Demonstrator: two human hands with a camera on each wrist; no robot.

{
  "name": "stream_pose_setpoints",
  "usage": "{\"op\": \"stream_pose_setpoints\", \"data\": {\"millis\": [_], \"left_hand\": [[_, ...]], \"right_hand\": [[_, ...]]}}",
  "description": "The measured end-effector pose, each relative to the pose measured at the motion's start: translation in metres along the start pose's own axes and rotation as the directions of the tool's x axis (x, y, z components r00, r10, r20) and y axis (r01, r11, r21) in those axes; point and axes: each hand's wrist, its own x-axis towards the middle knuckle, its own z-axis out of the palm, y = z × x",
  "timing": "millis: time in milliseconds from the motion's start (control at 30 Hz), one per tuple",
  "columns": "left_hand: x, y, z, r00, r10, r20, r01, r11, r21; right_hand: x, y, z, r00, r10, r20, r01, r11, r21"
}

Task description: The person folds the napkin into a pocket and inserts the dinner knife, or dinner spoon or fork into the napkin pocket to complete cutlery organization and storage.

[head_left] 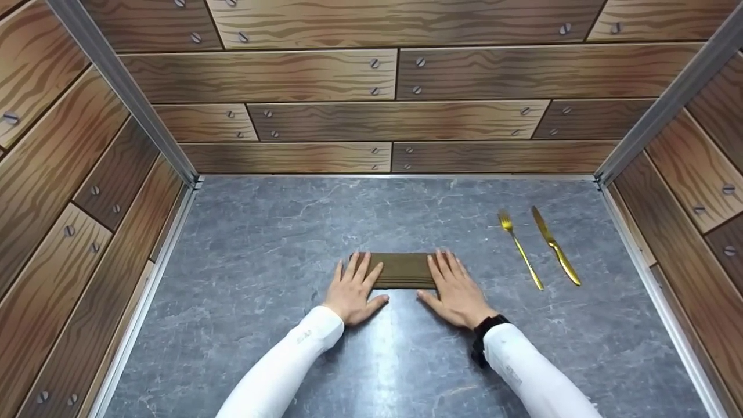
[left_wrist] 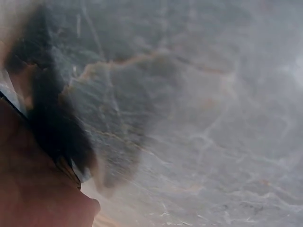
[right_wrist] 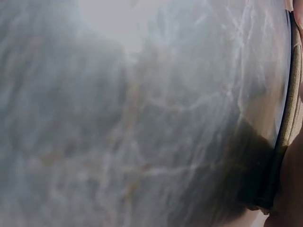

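A folded olive-brown cloth (head_left: pixel 404 270) lies flat as a narrow strip on the grey marbled table. Straight, spread fingers of my left hand (head_left: pixel 353 291) rest on its left end, thumb on the table side. My right hand (head_left: pixel 457 291) lies likewise on the right end, palm down, fingers straight. In the left wrist view part of the left hand (left_wrist: pixel 42 184) fills the lower left corner beside its shadow. The right wrist view shows the cloth's layered edge (right_wrist: pixel 294 90) at the far right, with part of the right hand (right_wrist: pixel 289 184) against it.
Right of the cloth lie a gold fork (head_left: pixel 522 252) and a gold knife (head_left: pixel 554 245), side by side and slightly slanted. Wood-patterned walls (head_left: pixel 325 119) with metal frame edges (head_left: pixel 136 98) enclose the grey tabletop (head_left: pixel 261 232) at the back and both sides.
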Motion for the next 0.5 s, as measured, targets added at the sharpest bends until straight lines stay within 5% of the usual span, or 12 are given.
{"op": "stream_pose_setpoints", "data": {"millis": [500], "left_hand": [[0.0001, -0.0028, 0.0021, 0.999, 0.032, 0.005, -0.032, 0.997, -0.072]], "right_hand": [[-0.0023, -0.0002, -0.0005, 0.999, 0.030, -0.042, -0.029, 0.999, 0.021]]}}
